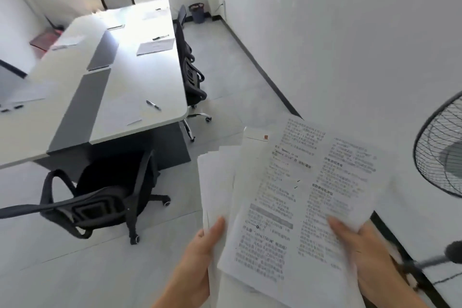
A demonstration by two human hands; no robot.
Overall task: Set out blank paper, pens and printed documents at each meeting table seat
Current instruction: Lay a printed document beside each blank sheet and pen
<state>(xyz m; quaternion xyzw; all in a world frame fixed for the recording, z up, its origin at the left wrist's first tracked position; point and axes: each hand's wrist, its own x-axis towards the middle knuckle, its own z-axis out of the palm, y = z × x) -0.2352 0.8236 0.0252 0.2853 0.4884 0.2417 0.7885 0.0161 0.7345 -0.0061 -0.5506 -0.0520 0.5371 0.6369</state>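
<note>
Holding a fanned stack of white paper sheets (215, 182) at the near right of the scene, the left hand (200, 252) grips the stack's lower left edge, with its thumb laid across the top. The right hand (360, 252) pinches the lower right part of the top sheet, a white page printed with two columns of dense black text (300, 207). Its thumb rests on the print and its fingers are hidden beneath. Both hands are well apart from the long white meeting table with a grey strip down its middle (160, 77), which runs from the left into the far room.

Near the table's near right corner a black pen (153, 105) lies beside a pale blank sheet (125, 110) that barely stands out from the top. Farther along the right side lies a white paper set (155, 46), with a second dark pen (160, 37) just beyond it. More sheets at the far end and left side are too blurred to read.

A black mesh office chair on castors (100, 202) stands at the table's near end. Another black chair (192, 75) stands against the right side. A round wire-grille fan head (440, 157) fills the right edge.
</note>
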